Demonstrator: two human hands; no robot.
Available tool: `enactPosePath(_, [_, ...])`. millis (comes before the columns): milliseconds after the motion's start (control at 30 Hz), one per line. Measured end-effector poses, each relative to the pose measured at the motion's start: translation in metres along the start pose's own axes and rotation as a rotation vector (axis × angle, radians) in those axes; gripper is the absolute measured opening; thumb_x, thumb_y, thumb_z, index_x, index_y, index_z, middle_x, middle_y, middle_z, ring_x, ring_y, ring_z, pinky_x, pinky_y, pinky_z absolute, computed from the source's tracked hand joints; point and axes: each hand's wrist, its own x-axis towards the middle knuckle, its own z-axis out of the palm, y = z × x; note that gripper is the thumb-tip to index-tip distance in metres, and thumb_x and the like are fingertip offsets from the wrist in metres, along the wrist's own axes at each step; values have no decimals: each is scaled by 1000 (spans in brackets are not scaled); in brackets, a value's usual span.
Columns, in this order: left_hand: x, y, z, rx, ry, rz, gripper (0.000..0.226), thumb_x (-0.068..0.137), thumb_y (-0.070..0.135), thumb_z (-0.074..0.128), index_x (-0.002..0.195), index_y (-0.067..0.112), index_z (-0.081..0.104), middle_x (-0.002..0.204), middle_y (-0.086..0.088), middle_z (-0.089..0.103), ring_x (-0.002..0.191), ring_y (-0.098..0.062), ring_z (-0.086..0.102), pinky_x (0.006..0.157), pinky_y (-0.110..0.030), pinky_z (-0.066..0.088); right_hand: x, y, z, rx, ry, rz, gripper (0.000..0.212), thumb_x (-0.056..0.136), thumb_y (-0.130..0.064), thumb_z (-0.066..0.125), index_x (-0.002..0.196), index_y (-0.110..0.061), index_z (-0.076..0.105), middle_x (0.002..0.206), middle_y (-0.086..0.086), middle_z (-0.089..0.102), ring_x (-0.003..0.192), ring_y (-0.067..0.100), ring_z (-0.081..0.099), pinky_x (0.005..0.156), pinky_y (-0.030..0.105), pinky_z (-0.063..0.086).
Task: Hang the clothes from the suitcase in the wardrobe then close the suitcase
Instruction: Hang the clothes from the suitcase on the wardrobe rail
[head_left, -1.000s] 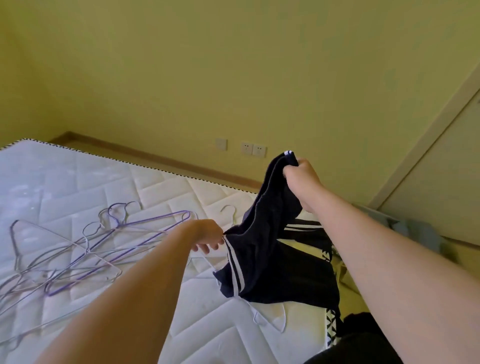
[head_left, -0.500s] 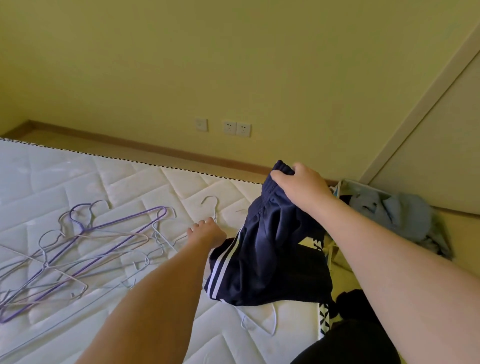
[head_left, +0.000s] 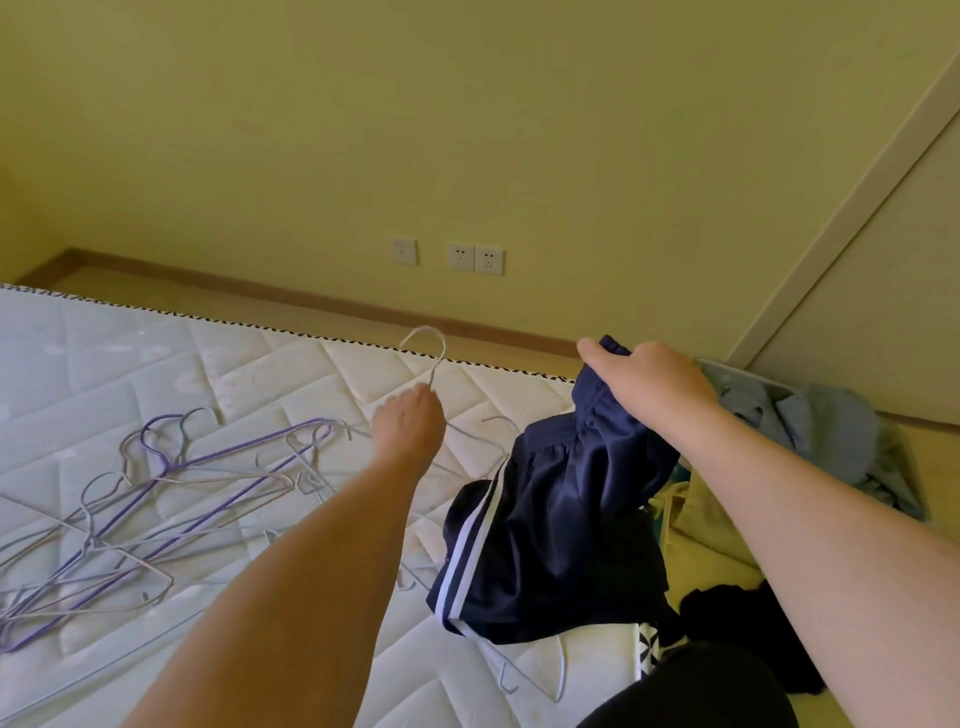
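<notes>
Left hand (head_left: 410, 421) mid-frame pinches a white hanger (head_left: 427, 347) by its neck, hook up. Right hand (head_left: 649, 382) grips the navy shorts (head_left: 561, 519) at the waistband, just right of it, so the hanger only has to go right.

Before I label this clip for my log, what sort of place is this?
Most likely a sparsely furnished bedroom: a bare white quilted mattress strewn with purple and white wire hangers, plain yellow walls with white wall sockets, and grey clothes heaped in an open suitcase on the floor.
</notes>
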Motion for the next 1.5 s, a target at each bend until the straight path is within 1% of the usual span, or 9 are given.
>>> enactPosePath(133, [5, 3, -71, 113, 334, 45, 16, 92, 11, 39, 89, 15, 54, 85, -7, 64, 83, -30, 58, 72, -38, 31, -10, -17, -13, -35, 31, -34, 49, 82, -56, 47, 57, -15, 37, 51, 0, 39, 50, 24, 40, 50, 29, 27])
enactPosePath(333, [3, 15, -163, 132, 621, 114, 17, 90, 15, 51, 74, 16, 49, 63, -3, 57, 67, -28, 48, 68, -36, 23, -35, -40, -30, -33, 119, -97, 60, 83, -65, 43, 53, -14, 38, 49, 0, 39, 47, 23, 40, 50, 28, 28])
enactPosePath(633, [-21, 60, -210, -305, 736, 33, 37, 100, 29, 31, 74, 10, 49, 60, -3, 46, 72, -31, 42, 71, -35, 22, -36, -17, -63, 221, -167, 92, 28, 79, -47, 33, 69, -21, 40, 75, 3, 46, 67, 23, 43, 63, 33, 33])
enactPosePath(733, [-26, 69, -216, -340, 770, 79, 38, 100, 29, 32, 72, 9, 48, 59, -5, 46, 70, -31, 41, 71, -35, 23, -30, -6, -70, 279, -139, 137, 28, 80, -47, 28, 70, -22, 33, 75, 0, 40, 67, 22, 39, 57, 32, 29])
enactPosePath(833, [-27, 71, -225, -376, 799, 85, 38, 99, 27, 32, 69, 8, 45, 55, -3, 40, 67, -32, 40, 70, -36, 22, -19, 7, -76, 319, -54, 196, 34, 69, -53, 28, 78, -20, 33, 88, 4, 41, 81, 27, 41, 68, 36, 34])
enactPosePath(1233, [-34, 131, -206, -452, 620, 494, 34, 102, 29, 39, 71, 15, 39, 60, 2, 39, 70, -29, 39, 73, -35, 25, -22, 7, -103, 165, -158, 80, 24, 54, -47, 33, 69, -28, 30, 79, -1, 35, 71, 20, 31, 70, 40, 28])
enactPosePath(1367, [-40, 153, -200, -669, 396, 504, 41, 101, 31, 46, 65, 19, 31, 57, 3, 37, 61, -23, 34, 61, -34, 24, -36, 3, -111, 57, -20, -19, 20, 73, -47, 25, 68, -29, 31, 78, -2, 31, 74, 20, 31, 65, 37, 24])
enactPosePath(1433, [-39, 161, -199, -873, 208, 410, 42, 99, 34, 50, 66, 12, 36, 57, 2, 36, 55, -17, 30, 52, -31, 25, -41, 9, -119, -53, 120, -68, 31, 88, -44, 25, 76, -20, 40, 88, 2, 39, 90, 25, 39, 75, 40, 31])
enactPosePath(1500, [-37, 167, -197, -963, 100, 385, 43, 97, 36, 53, 72, 2, 46, 60, -2, 40, 55, -17, 32, 50, -28, 27, -49, 16, -129, -64, 219, -122, 36, 96, -40, 26, 76, -13, 39, 84, 3, 43, 86, 26, 43, 69, 37, 33])
